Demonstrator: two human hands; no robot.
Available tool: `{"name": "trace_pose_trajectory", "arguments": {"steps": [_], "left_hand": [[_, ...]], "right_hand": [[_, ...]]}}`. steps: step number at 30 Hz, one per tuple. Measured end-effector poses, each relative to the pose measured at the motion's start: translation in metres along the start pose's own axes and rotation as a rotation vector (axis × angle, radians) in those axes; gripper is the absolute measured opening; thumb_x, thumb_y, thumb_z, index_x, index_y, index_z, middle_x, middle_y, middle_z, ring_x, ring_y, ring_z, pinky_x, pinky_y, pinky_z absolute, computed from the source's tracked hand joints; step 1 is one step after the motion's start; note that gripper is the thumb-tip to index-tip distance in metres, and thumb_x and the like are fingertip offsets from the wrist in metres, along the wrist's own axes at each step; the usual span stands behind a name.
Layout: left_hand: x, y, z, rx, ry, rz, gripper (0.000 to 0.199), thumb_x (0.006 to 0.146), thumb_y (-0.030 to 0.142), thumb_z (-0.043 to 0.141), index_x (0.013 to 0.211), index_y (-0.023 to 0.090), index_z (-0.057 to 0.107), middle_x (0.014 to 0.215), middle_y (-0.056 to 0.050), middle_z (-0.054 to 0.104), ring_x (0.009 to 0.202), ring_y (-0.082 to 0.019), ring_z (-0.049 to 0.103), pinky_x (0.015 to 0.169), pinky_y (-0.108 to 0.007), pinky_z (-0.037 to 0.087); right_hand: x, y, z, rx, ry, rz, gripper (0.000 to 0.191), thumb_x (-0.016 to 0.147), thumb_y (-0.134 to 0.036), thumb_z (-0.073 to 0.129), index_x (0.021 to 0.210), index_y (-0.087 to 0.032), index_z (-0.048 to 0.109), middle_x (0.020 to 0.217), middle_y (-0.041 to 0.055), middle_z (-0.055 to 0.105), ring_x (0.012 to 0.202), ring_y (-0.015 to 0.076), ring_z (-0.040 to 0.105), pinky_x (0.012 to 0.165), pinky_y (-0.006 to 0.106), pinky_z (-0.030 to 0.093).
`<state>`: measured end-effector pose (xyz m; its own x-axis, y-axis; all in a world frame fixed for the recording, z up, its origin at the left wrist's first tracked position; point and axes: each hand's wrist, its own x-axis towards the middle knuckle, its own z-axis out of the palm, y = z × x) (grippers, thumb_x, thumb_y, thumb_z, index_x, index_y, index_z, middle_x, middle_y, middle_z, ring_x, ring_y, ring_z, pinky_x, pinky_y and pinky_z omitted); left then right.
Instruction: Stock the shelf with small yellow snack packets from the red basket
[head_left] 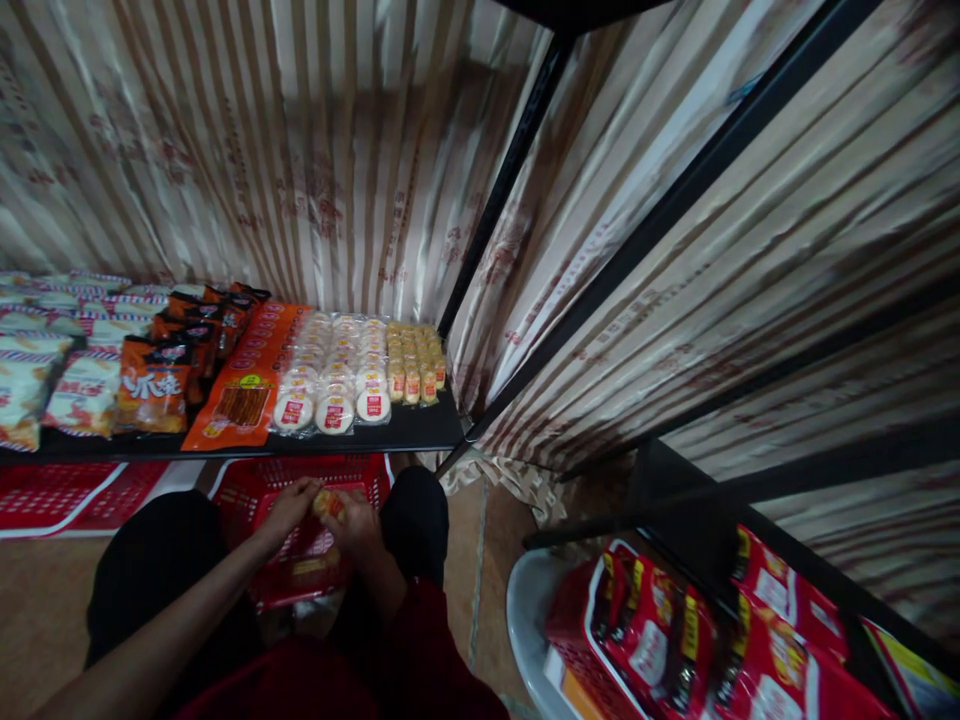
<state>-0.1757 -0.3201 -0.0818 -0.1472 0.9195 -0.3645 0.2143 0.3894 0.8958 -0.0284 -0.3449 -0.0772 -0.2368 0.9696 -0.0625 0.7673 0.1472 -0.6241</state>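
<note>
A small yellow wrapped snack packet (328, 505) with a red label is held over a red plastic basket (240, 490) between my knees. My right hand (358, 528) is wrapped around the packet. My left hand (291, 508) has its fingers pinched together at the packet's left end. More yellow packets (311, 568) lie in the bottom of the basket. Ahead on the low black shelf (420, 430), similar yellow packets (414, 365) stand in rows at the right end. Beside them are rows of round white wrapped biscuits (334, 412).
Further left on the shelf are an orange snack bag (240, 390), orange-and-black bags (152, 385) and white bags (82, 390). Another red basket (56, 495) is under the shelf. At right, a pale tub (525, 600), red snack packs (649, 625) and black rack poles (600, 300) stand before a striped curtain (300, 150).
</note>
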Motion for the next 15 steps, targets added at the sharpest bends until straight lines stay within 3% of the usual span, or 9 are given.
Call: {"name": "trace_pose_trajectory", "arguments": {"steps": [8,15], "left_hand": [[-0.008,0.021,0.004,-0.080,-0.031,0.041,0.036,0.058,0.036,0.059,0.086,0.015,0.064,0.090,-0.008,0.069,0.088,-0.021,0.062,0.078,-0.029,0.048],[-0.006,0.021,0.008,-0.133,-0.040,0.036,0.046,0.055,0.031,0.058,0.096,0.011,0.061,0.090,-0.009,0.067,0.081,-0.021,0.063,0.073,-0.031,0.050]], "right_hand": [[0.001,0.005,-0.002,-0.009,0.074,0.010,0.038,0.082,-0.043,0.051,0.112,-0.021,0.060,0.099,0.0101,0.066,0.086,0.0233,0.064,0.077,0.031,0.047],[0.003,0.005,-0.004,0.046,0.084,0.024,0.036,0.081,-0.039,0.052,0.109,-0.018,0.060,0.098,0.0110,0.066,0.091,0.0233,0.063,0.080,0.031,0.047]]}}
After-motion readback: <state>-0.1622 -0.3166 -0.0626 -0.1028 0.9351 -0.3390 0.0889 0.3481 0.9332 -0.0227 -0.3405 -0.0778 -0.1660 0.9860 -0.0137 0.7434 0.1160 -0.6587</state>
